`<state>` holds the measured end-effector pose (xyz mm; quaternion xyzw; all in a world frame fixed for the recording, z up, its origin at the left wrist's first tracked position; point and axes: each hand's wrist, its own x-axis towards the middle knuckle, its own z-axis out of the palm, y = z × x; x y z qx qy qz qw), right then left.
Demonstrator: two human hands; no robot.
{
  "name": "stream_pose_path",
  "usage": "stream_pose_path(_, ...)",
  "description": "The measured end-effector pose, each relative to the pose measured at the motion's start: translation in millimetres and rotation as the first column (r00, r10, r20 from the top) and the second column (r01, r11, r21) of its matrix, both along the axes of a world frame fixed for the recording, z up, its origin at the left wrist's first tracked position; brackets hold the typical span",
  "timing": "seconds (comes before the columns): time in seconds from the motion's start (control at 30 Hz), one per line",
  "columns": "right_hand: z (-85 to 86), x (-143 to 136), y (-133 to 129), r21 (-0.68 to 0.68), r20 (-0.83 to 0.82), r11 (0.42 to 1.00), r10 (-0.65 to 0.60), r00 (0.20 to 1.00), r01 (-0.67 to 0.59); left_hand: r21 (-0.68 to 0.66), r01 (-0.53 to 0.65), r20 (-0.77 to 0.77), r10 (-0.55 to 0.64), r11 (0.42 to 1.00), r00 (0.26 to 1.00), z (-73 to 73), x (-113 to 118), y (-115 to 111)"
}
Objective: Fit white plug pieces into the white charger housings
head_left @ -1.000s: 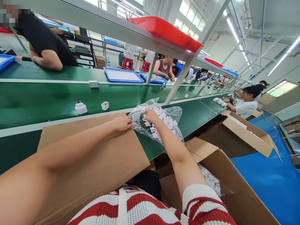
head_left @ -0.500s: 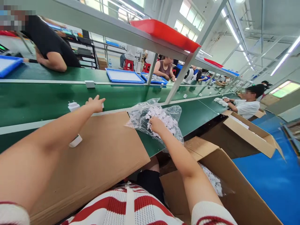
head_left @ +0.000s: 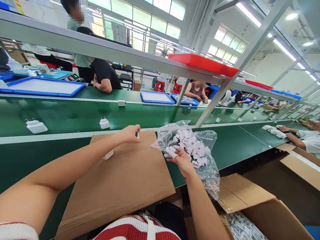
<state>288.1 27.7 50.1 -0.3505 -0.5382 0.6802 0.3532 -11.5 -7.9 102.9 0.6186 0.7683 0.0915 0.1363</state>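
My left hand (head_left: 130, 134) is closed above the far edge of a cardboard sheet (head_left: 125, 180). A small white piece with a dark part shows between its fingers, mostly hidden by them. At the left edge of a clear plastic bag (head_left: 210, 136), my right hand (head_left: 184, 161) pinches a small white plastic piece (head_left: 171, 152). Many similar white pieces (head_left: 195, 146) lie heaped in the open bag. A white block (head_left: 108, 155) rests on the cardboard, partly covered by my left forearm. Two white plug chargers (head_left: 104, 123) sit on the green belt beyond, prongs upward.
A metal shelf post (head_left: 212, 103) rises behind the bag, with a red tray (head_left: 202, 63) on the shelf. An open carton (head_left: 250, 196) holding bagged parts stands at my right. Blue-rimmed trays (head_left: 157, 97) lie across the belt. Co-workers sit opposite and far right.
My left hand has drawn back from the belt to above the cardboard, its fingers now closed. My right hand has come out of the heap with a white piece. The view has swung left.
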Motion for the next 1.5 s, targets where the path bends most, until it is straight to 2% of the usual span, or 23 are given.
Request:
stream_pose_path(0.07,-4.9,-10,-12,-0.08,-0.074,0.997,-0.018,0.997,0.012,-0.027,0.089,0.045,-0.088,0.996,0.995,-8.7,18,-23)
stream_pose_path(0.17,-10.1,-26,-22,-0.122,-0.12,0.99,-0.088,0.989,0.073,-0.014,0.174,0.148,-0.17,0.985,0.974,-27.3,35,-46)
stream_pose_path(0.3,-15.6,-41,-24,-0.126,-0.091,0.983,-0.144,0.985,0.132,-0.045,0.167,0.402,-0.135,0.985,0.905,-50.0,40,-56)
stream_pose_path(0.4,-19.7,-46,-24,-0.067,-0.034,0.991,-0.118,0.992,0.115,-0.031,0.141,0.552,-0.101,0.99,0.828,-61.0,41,-57)
stream_pose_path(0.57,-25.4,-56,-28,0.149,0.101,0.985,-0.1,0.99,0.085,0.133,0.041,0.61,-0.114,0.99,0.784,-77.2,50,-63)
stream_pose_path(0.63,-26.2,-61,-30,0.335,0.195,0.941,-0.123,0.973,0.052,0.148,0.016,0.669,-0.112,0.989,0.735,-84.6,52,-64)
stream_pose_path(0.67,-26.2,-63,-31,0.446,0.254,0.895,-0.139,0.957,0.011,0.151,0.015,0.69,-0.116,0.988,0.715,-88.0,53,-64)
stream_pose_path(0.73,-25.6,-67,-32,0.635,0.379,0.764,-0.178,0.908,-0.115,0.161,0.019,0.711,-0.129,0.987,0.692,-92.8,53,-63)
stream_pose_path(0.8,-25.3,-69,-31,0.715,0.498,0.649,-0.211,0.841,-0.26,0.177,0.013,0.723,-0.139,0.984,0.677,-94.9,53,-63)
stream_pose_path(0.9,-26.0,-70,-29,0.728,0.603,0.56,-0.247,0.759,-0.396,0.197,0.005,0.738,-0.152,0.98,0.657,-94.7,54,-64)
stream_pose_path(1.03,-26.0,-71,-27,0.709,0.665,0.508,-0.249,0.704,-0.49,0.187,0.003,0.727,-0.14,0.982,0.672,-95.6,54,-64)
stream_pose_path(1.2,-23.2,-74,-26,0.699,0.69,0.463,-0.236,0.684,-0.545,0.205,0.024,0.751,-0.173,0.978,0.637,-98.9,54,-63)
stream_pose_path(1.5,-20.4,-72,-26,0.71,0.684,0.471,-0.287,0.671,-0.523,0.179,0.01,0.714,-0.137,0.984,0.687,-95.4,53,-65)
